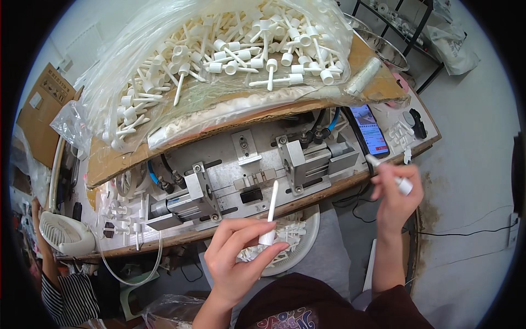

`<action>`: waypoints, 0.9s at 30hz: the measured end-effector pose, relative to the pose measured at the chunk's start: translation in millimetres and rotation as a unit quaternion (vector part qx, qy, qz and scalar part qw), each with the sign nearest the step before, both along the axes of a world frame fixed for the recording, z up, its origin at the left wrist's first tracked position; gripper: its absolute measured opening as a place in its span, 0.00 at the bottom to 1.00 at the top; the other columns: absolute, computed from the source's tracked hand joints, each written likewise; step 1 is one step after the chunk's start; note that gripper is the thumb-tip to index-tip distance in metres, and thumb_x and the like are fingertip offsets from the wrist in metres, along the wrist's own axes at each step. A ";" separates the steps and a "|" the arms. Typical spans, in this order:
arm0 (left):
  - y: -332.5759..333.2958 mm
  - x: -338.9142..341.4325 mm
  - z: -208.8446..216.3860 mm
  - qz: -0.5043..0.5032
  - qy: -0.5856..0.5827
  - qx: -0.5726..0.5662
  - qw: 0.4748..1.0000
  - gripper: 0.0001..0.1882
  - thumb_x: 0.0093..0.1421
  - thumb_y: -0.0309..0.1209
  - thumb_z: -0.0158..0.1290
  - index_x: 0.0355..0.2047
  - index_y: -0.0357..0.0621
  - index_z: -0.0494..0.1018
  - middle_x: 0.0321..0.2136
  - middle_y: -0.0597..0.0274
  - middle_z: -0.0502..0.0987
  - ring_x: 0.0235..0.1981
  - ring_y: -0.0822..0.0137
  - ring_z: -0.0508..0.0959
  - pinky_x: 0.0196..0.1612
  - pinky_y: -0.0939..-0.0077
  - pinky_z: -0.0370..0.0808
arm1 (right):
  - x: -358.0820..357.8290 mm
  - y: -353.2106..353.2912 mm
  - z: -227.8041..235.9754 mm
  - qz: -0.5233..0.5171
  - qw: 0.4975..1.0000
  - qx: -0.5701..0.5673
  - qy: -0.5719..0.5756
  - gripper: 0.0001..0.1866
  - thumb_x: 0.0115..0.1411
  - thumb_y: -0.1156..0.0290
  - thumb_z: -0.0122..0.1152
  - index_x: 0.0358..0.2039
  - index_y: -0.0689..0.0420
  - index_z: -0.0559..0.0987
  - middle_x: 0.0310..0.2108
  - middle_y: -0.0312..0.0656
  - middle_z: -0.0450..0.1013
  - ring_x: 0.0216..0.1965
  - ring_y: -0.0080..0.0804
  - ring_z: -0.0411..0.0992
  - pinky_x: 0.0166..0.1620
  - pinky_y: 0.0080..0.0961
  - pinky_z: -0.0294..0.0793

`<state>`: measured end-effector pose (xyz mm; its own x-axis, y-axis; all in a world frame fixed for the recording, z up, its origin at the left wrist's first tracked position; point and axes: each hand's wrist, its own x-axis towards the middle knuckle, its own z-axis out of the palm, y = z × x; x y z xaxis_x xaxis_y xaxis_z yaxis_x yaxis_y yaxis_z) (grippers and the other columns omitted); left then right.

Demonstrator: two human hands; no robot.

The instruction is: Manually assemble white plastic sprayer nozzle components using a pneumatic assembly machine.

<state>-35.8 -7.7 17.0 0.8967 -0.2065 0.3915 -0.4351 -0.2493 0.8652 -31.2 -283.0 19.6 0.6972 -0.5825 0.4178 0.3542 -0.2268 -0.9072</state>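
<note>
My left hand (233, 263), in front of the bench edge, pinches a white ribbed cap with a long stem (272, 211) between thumb and fingers. The stem points up and away, and the cap end is down at my fingertips. Off to the right, below the phone, my right hand (397, 200) is closed around another white stemmed cap (404, 186), slightly blurred. Beyond my left hand lies a metal fixture (257, 179) with a small slotted block. Under that hand a round white basket (313, 233) holds many white pieces.
A large heap of white stemmed caps (266, 38) rests in clear plastic on a cardboard sheet (378, 90). Two metal cylinder clamps, left (189, 200) and right (312, 162), flank the fixture. A phone (368, 130) lies at right. Another person's striped sleeve (71, 299) shows at far left.
</note>
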 end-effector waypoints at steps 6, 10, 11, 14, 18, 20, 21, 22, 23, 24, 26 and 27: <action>5.0 -3.5 -7.1 -0.040 0.070 -0.073 0.994 0.20 0.48 0.15 0.69 0.42 0.33 0.78 0.47 0.47 0.77 0.44 0.61 0.83 0.43 0.74 0.87 | 32.0 -86.0 -9.3 -0.029 0.986 0.161 0.010 0.06 0.63 0.75 0.66 0.39 0.60 0.78 0.26 0.34 0.72 0.24 0.13 0.64 0.26 0.11 0.58; 7.6 -5.4 -6.1 -0.046 0.075 -0.068 0.994 0.20 0.48 0.14 0.68 0.43 0.31 0.78 0.47 0.45 0.77 0.46 0.58 0.83 0.46 0.71 0.87 | 65.1 -118.3 -37.6 -0.102 0.975 -0.195 0.042 0.07 0.68 0.69 0.62 0.39 0.60 0.78 0.28 0.32 0.72 0.27 0.18 0.68 0.32 0.21 0.67; 7.9 -5.8 -6.8 -0.047 0.071 -0.064 0.994 0.20 0.48 0.14 0.68 0.43 0.31 0.78 0.47 0.45 0.77 0.45 0.59 0.83 0.46 0.71 0.87 | 71.5 -128.1 -45.7 -0.086 0.966 -0.237 0.064 0.07 0.69 0.70 0.57 0.40 0.61 0.77 0.30 0.38 0.75 0.31 0.32 0.74 0.38 0.32 0.71; 11.1 -8.6 -8.7 -0.040 0.075 -0.062 0.994 0.20 0.47 0.14 0.69 0.41 0.31 0.77 0.47 0.46 0.76 0.44 0.60 0.83 0.44 0.72 0.87 | 93.3 -139.2 -50.1 -0.009 0.874 -0.457 0.164 0.07 0.67 0.74 0.53 0.43 0.60 0.76 0.34 0.48 0.77 0.34 0.47 0.75 0.38 0.36 0.71; 14.1 -11.9 -9.7 -0.006 0.077 -0.081 0.994 0.20 0.45 0.13 0.70 0.39 0.30 0.76 0.47 0.49 0.73 0.42 0.61 0.83 0.42 0.74 0.88 | 121.9 -149.2 -63.8 -0.029 0.810 -0.558 0.177 0.15 0.63 0.79 0.49 0.50 0.59 0.74 0.39 0.54 0.76 0.42 0.55 0.72 0.47 0.45 0.67; 16.9 -13.1 -11.4 0.001 0.079 -0.072 0.994 0.20 0.45 0.13 0.70 0.38 0.30 0.76 0.47 0.49 0.72 0.41 0.61 0.83 0.42 0.74 0.88 | 141.7 -158.7 -70.7 -0.046 0.810 -0.566 0.144 0.19 0.61 0.79 0.51 0.53 0.58 0.73 0.41 0.53 0.77 0.48 0.53 0.73 0.56 0.47 0.63; 18.1 -13.6 -12.2 0.003 0.081 -0.068 0.994 0.20 0.44 0.13 0.70 0.38 0.30 0.76 0.47 0.50 0.71 0.40 0.61 0.83 0.42 0.74 0.88 | 149.1 -165.9 -74.7 -0.054 0.798 -0.587 0.127 0.19 0.61 0.78 0.51 0.54 0.58 0.73 0.42 0.52 0.77 0.49 0.52 0.73 0.58 0.47 0.62; 19.6 -14.1 -12.6 0.006 0.080 -0.066 0.995 0.20 0.44 0.13 0.70 0.38 0.30 0.76 0.48 0.49 0.71 0.41 0.61 0.84 0.42 0.74 0.88 | 154.7 -166.6 -75.4 -0.061 0.785 -0.607 0.109 0.20 0.61 0.78 0.52 0.55 0.57 0.73 0.43 0.52 0.77 0.50 0.51 0.73 0.59 0.46 0.61; 20.7 -14.4 -13.0 0.008 0.080 -0.065 0.995 0.20 0.44 0.13 0.70 0.38 0.29 0.76 0.49 0.48 0.71 0.41 0.61 0.84 0.43 0.73 0.88 | 157.9 -167.1 -77.0 -0.062 0.775 -0.612 0.146 0.21 0.61 0.77 0.53 0.56 0.56 0.72 0.44 0.51 0.77 0.52 0.49 0.73 0.63 0.46 0.59; 21.4 -14.5 -13.2 0.009 0.080 -0.064 0.995 0.20 0.45 0.13 0.70 0.38 0.29 0.76 0.51 0.47 0.71 0.41 0.60 0.84 0.43 0.73 0.88 | 160.3 -167.3 -79.3 -0.062 0.768 -0.619 0.153 0.21 0.61 0.77 0.53 0.56 0.56 0.72 0.44 0.51 0.77 0.52 0.48 0.73 0.63 0.46 0.59; 18.9 -13.9 -10.0 0.018 0.084 -0.079 0.993 0.20 0.45 0.13 0.70 0.38 0.28 0.76 0.55 0.43 0.69 0.42 0.57 0.84 0.43 0.71 0.88 | 164.2 -168.8 -84.7 -0.064 0.753 -0.634 0.166 0.21 0.61 0.77 0.53 0.56 0.55 0.72 0.45 0.51 0.77 0.53 0.48 0.73 0.63 0.47 0.59; 18.0 -13.3 -8.8 0.021 0.086 -0.086 0.992 0.20 0.45 0.13 0.70 0.38 0.28 0.76 0.57 0.41 0.68 0.43 0.56 0.84 0.44 0.70 0.88 | 164.8 -171.9 -85.1 -0.064 0.760 -0.625 0.166 0.21 0.61 0.76 0.53 0.56 0.56 0.72 0.46 0.51 0.77 0.53 0.48 0.72 0.63 0.47 0.59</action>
